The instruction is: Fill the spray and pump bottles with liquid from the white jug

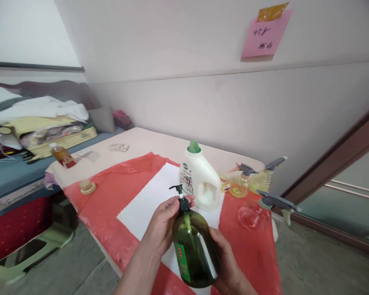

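Note:
A dark green, see-through pump bottle [197, 250] with a black pump head is held up between both hands, tilted a little. The fingers of my left hand [164, 221] are closed around the black collar at its neck. My right hand [227, 262] grips the right side of the bottle's body; its fingertips behind the bottle are hidden. Just beyond stands a white detergent jug [207, 176] with its cap off and a green spout showing in the mouth. Under the jug lies a white sheet [144, 200] with a zigzag edge.
Several spray bottles [238, 186] stand on the right side of the table. A round beige cap [87, 187] rests on red plastic [110, 221] at left. Farther left are an amber bottle [62, 155] and a small packet [119, 147]. A green stool [39, 246] stands beside the table.

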Available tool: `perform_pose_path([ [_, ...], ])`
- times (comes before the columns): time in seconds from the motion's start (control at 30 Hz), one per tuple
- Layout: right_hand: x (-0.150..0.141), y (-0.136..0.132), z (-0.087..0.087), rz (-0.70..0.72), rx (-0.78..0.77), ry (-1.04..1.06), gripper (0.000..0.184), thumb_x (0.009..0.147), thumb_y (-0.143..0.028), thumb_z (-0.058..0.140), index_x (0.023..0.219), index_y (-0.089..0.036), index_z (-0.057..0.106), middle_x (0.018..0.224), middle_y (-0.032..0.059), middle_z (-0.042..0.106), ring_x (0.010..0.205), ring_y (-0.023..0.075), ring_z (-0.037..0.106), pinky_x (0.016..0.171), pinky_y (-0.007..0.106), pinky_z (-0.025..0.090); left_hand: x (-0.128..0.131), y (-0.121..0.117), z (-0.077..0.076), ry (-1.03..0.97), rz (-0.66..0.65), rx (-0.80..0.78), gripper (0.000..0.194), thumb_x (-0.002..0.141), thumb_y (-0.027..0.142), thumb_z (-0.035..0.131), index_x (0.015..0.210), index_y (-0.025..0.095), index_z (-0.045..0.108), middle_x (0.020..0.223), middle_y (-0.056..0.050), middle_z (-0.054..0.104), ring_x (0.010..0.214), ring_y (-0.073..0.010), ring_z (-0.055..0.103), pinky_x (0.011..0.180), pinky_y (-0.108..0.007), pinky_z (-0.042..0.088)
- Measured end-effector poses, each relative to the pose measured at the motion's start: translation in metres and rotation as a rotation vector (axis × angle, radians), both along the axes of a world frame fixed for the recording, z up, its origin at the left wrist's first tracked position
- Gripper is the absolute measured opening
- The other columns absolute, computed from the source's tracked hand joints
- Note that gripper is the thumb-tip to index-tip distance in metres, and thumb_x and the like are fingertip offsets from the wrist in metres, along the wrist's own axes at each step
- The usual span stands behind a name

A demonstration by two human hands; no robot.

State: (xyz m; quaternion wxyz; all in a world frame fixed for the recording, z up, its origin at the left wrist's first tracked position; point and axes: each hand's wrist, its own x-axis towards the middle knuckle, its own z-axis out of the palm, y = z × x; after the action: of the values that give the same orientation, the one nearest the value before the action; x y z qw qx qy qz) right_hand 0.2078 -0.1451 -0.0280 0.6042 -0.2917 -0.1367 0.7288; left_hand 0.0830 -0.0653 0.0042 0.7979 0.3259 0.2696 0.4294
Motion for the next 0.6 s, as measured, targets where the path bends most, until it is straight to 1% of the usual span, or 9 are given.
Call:
perform_pose_path([
  [0.07,0.0008,0.0019,0.0020,-0.013,0.083,-0.055,0.035,0.072,-0.047,0.069,0.094,-0.020,0.073,0.091,0.0048,0.074,0.082,0.0215,0.065,0.077,0.031,0.049,0.0022,-0.0016,0.0001,0.022,0.034,0.027,0.031,0.080,0.035,0.069,0.102,0.013,0.071,0.119,-0.015,0.063,0.101,-0.0237,0.060,0.080,-0.031,0.049],
  [0.13,0.0021,0.0044,0.0034,-0.024,0.175,-0.141,0.040,0.074,-0.043,0.067,0.107,-0.020,0.070,0.105,0.0060,0.072,0.097,0.0239,0.063,0.086,0.033,0.046,0.0031,-0.0018,-0.0004,0.060,0.078,0.065,0.028,0.078,0.034,0.072,0.099,0.016,0.071,0.114,-0.012,0.065,0.099,-0.0219,0.060,0.078,-0.029,0.049],
  [0.17,0.0026,0.0052,0.0037,-0.024,0.205,-0.174,0.043,0.074,-0.042,0.067,0.111,-0.020,0.068,0.109,0.0063,0.071,0.102,0.0245,0.061,0.089,0.034,0.045,0.0029,-0.0016,-0.0006,0.074,0.097,0.076,0.026,0.076,0.032,0.074,0.097,0.017,0.071,0.110,-0.011,0.066,0.096,-0.0207,0.061,0.076,-0.027,0.048],
  [0.23,0.0028,0.0053,0.0035,-0.006,0.217,-0.195,0.043,0.074,-0.042,0.066,0.111,-0.020,0.067,0.106,0.0066,0.071,0.100,0.0248,0.062,0.088,0.035,0.045,0.0015,-0.0009,-0.0005,0.089,0.102,0.064,0.025,0.074,0.029,0.076,0.095,0.016,0.072,0.104,-0.010,0.068,0.092,-0.0198,0.061,0.074,-0.027,0.048],
  [0.3,0.0024,0.0038,0.0023,0.018,0.191,-0.155,0.040,0.077,-0.045,0.063,0.107,-0.019,0.068,0.099,0.0068,0.072,0.091,0.0248,0.063,0.082,0.036,0.047,0.0000,-0.0005,0.0004,0.078,0.066,0.030,0.029,0.075,0.030,0.074,0.100,0.014,0.072,0.106,-0.013,0.068,0.093,-0.0215,0.062,0.075,-0.029,0.049],
  [0.37,0.0024,0.0024,0.0005,0.030,0.174,-0.111,0.039,0.079,-0.048,0.059,0.104,-0.019,0.069,0.097,0.0076,0.072,0.088,0.0254,0.064,0.079,0.037,0.048,-0.0006,-0.0007,0.0014,0.055,0.020,0.007,0.034,0.078,0.032,0.071,0.105,0.012,0.071,0.110,-0.016,0.067,0.096,-0.0235,0.061,0.078,-0.032,0.049],
  [0.43,0.0032,0.0028,-0.0013,0.022,0.191,-0.123,0.042,0.079,-0.047,0.059,0.108,-0.019,0.067,0.105,0.0084,0.071,0.094,0.0261,0.063,0.083,0.037,0.047,0.0001,-0.0016,0.0018,0.047,0.012,0.008,0.035,0.080,0.034,0.069,0.107,0.012,0.070,0.114,-0.017,0.065,0.099,-0.0245,0.061,0.080,-0.033,0.049],
  [0.5,0.0044,0.0050,-0.0029,0.016,0.236,-0.194,0.045,0.078,-0.045,0.061,0.115,-0.019,0.064,0.113,0.0082,0.068,0.103,0.0263,0.060,0.091,0.038,0.043,0.0013,-0.0023,0.0013,0.060,0.037,0.034,0.036,0.080,0.036,0.068,0.109,0.014,0.069,0.116,-0.016,0.065,0.101,-0.0244,0.060,0.081,-0.033,0.049],
  [0.6,0.0049,0.0084,-0.0046,0.028,0.282,-0.290,0.049,0.075,-0.043,0.064,0.119,-0.020,0.062,0.112,0.0064,0.068,0.107,0.0249,0.057,0.094,0.036,0.041,0.0015,-0.0022,-0.0003,0.123,0.081,0.060,0.037,0.077,0.035,0.072,0.109,0.016,0.069,0.111,-0.013,0.066,0.095,-0.0214,0.061,0.077,-0.029,0.049],
])
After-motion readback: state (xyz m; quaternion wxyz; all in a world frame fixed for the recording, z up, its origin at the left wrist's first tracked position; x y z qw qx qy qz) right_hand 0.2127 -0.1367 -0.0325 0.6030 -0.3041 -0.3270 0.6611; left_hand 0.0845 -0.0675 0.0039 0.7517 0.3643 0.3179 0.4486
